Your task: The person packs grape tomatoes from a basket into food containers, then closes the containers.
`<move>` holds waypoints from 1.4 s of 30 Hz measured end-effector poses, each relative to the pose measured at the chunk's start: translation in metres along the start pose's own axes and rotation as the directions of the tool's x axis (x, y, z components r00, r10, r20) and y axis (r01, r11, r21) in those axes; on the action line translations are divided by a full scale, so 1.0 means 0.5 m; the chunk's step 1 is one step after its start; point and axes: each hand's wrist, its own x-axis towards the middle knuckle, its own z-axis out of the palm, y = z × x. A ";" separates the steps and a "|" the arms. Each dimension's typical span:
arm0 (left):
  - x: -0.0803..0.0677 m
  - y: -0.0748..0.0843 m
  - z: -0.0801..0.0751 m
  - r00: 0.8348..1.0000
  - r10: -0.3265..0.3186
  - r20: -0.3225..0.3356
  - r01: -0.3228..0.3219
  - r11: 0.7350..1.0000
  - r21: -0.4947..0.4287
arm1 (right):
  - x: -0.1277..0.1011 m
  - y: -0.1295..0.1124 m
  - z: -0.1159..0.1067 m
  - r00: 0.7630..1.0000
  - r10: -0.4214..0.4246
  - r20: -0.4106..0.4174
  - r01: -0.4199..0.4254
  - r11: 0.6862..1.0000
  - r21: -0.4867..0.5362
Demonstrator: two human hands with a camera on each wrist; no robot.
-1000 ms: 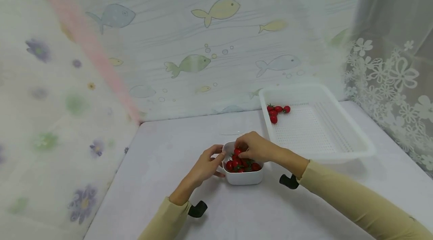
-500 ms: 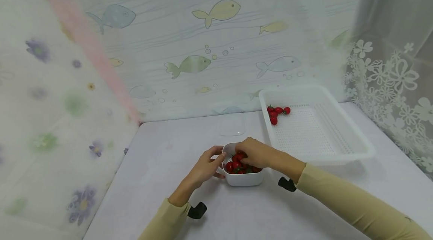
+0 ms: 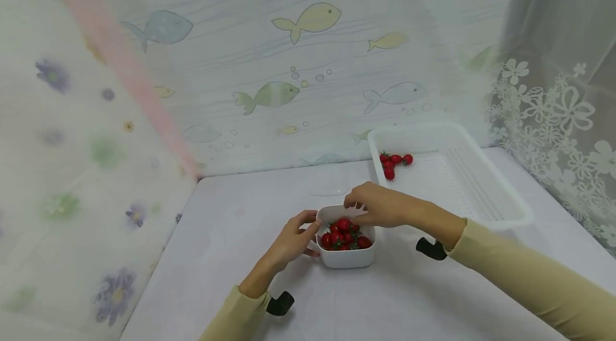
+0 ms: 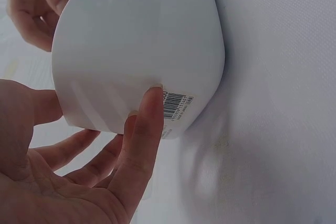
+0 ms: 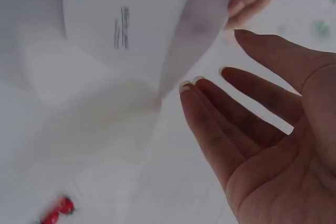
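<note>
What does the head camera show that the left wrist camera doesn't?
Only the head view shows the tomatoes inside the bowl, the white basket holding a few more, and the right hand over the bowl. Only the left wrist view shows the barcode label on the bowl's side. Both show the left hand touching the bowl on the table.

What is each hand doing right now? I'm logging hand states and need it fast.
Left hand: open, fingers against the side of the white bowl of cherry tomatoes.
Right hand: open, empty, above the bowl's far rim.
</note>
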 end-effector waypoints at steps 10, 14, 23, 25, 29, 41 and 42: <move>0.000 -0.001 0.000 1.000 0.010 -0.003 -0.010 1.000 0.002 | -0.032 0.047 -0.096 0.992 0.045 -0.120 -0.049 0.998 -0.029; 0.000 0.000 0.000 1.000 0.011 -0.004 -0.011 1.000 0.009 | -0.037 0.087 -0.124 0.982 0.093 -0.166 -0.100 0.994 -0.034; 0.003 -0.003 -0.001 1.000 0.008 -0.001 -0.008 1.000 0.007 | -0.047 0.196 -0.153 0.966 0.182 -0.182 -0.193 0.980 -0.043; 0.004 -0.005 -0.001 1.000 0.009 0.001 -0.009 1.000 0.007 | -0.048 0.218 -0.155 0.963 0.207 -0.175 -0.216 0.976 -0.035; 0.004 -0.006 -0.002 1.000 0.010 -0.001 -0.010 1.000 0.009 | -0.045 0.256 -0.156 0.946 0.279 -0.163 -0.283 0.959 -0.001; 0.001 -0.003 0.000 1.000 0.007 -0.004 -0.007 1.000 0.016 | -0.038 0.350 -0.129 0.885 0.460 -0.074 -0.415 0.849 0.326; 0.001 -0.002 0.000 1.000 0.007 -0.005 -0.007 1.000 0.017 | -0.036 0.357 -0.125 0.882 0.466 -0.066 -0.416 0.838 0.354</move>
